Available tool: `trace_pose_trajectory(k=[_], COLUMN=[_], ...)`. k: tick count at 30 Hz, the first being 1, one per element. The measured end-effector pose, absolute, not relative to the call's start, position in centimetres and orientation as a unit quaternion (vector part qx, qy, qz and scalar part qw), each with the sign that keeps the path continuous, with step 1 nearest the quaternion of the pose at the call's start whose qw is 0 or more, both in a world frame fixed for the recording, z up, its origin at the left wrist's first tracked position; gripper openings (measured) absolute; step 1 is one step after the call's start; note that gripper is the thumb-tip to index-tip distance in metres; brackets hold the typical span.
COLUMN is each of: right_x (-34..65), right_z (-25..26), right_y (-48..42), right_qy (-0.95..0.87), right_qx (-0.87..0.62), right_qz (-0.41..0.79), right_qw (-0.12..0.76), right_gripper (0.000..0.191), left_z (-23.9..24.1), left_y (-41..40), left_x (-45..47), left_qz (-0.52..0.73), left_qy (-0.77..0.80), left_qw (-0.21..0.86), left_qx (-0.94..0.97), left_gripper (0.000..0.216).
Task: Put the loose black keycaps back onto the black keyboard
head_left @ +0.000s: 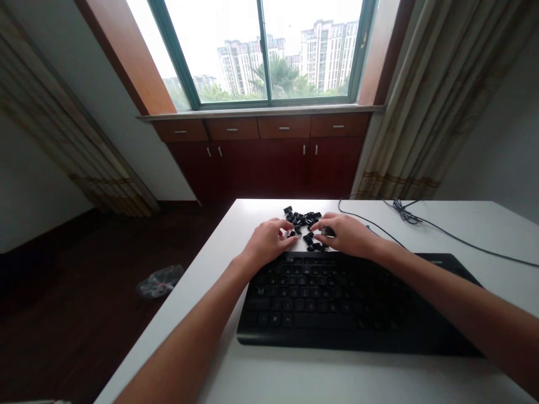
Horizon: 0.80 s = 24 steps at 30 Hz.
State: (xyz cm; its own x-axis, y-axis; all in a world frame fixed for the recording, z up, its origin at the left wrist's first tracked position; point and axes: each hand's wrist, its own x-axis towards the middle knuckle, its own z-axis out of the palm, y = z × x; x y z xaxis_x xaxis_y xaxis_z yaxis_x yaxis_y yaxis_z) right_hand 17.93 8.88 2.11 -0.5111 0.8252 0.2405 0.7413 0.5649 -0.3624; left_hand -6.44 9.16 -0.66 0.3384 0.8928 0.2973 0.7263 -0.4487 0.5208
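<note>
A heap of loose black keycaps (301, 219) lies on the white table, just behind a black keyboard (311, 297). My left hand (272, 238) is at the left side of the heap, its thumb and index finger apart with a keycap (291, 234) between them on the table. From the right, my right hand (345, 233) reaches to the same heap, thumb and forefinger curved and separated. Something dark shows beneath its fingers; I cannot make out what it is. Keys fill the keyboard's left part, while my right forearm and its shadow cover much of the right part.
A black cable (408, 213) runs across the back right of the white table (455, 224). A small blue thing (370, 229) shows behind my right hand. On the dark floor at left lies a clear plastic bag (160, 281). Red-brown cabinets (265, 163) stand below the window.
</note>
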Motion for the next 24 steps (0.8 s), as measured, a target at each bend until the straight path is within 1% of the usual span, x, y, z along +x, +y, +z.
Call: trace_pose_trajectory(k=[6,9,11,13,15,18,21,24], right_x=[16.5,16.1,16.0,15.9,16.0,16.0,16.0,16.2], right_z=[1.2,1.0,1.0,1.0,1.0,0.9,0.6,0.3], right_y=[9.9,10.2,10.3,10.5,10.7,10.9,11.2,11.3], right_qy=[-0.874,-0.869,-0.864,-0.859,-0.856,-0.85,-0.842,-0.837], right_qx=[-0.461,-0.474,-0.482,-0.49,-0.496,-0.504,-0.517,-0.526], right_qz=[0.075,0.071,0.074,0.08,0.086,0.087,0.086,0.093], right_qw=[0.133,0.126,0.125,0.124,0.122,0.123,0.124,0.124], right_gripper=[0.041,0.041,0.038,0.035,0.032,0.033,0.034,0.028], left_z=[-0.6,-0.5,-0.4,-0.1,0.3,1.0,1.4,1.5], left_y=[9.1,9.0,9.0,9.1,9.3,9.3,9.3,9.3], left_x=[-6.0,-5.9,-6.0,-6.1,-6.2,-6.4,-6.5,-6.6], left_qz=[0.298,0.319,0.342,0.37,0.398,0.422,0.425,0.423], left_qy=[0.498,0.492,0.49,0.487,0.48,0.457,0.437,0.43], left_qw=[0.183,0.225,0.263,0.308,0.361,0.443,0.505,0.529], left_qx=[0.793,0.778,0.758,0.728,0.694,0.645,0.611,0.597], left_gripper=[0.021,0.013,0.012,0.018,0.029,0.041,0.043,0.044])
